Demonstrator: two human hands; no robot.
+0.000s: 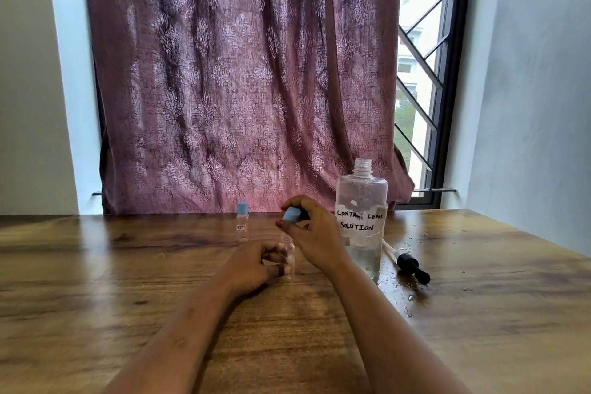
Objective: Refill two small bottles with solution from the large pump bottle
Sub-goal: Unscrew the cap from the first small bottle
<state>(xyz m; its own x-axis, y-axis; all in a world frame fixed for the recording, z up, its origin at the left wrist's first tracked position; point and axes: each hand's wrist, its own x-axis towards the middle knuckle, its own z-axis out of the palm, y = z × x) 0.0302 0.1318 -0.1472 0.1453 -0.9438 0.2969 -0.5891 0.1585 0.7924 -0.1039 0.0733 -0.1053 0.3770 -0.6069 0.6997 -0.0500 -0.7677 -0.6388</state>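
A small clear bottle (287, 254) stands upright on the wooden table (128, 281), uncapped, with my left hand (252, 265) wrapped around its lower part. My right hand (311, 233) hovers just above its neck and pinches a light blue cap (291, 214). A second small bottle (242, 224), with a blue cap on and a red-edged label, stands behind to the left. The large clear bottle (361, 221), hand-labelled "contact lens solution", stands open to the right, with liquid in its lower part. Its black pump head with tube (411, 265) lies on the table further right.
Drops of spilled liquid (409, 297) dot the table around the pump head. A mauve patterned curtain (240, 73) hangs behind the table's far edge, with a barred window (422, 73) at the right and a pale wall (527, 105) close by.
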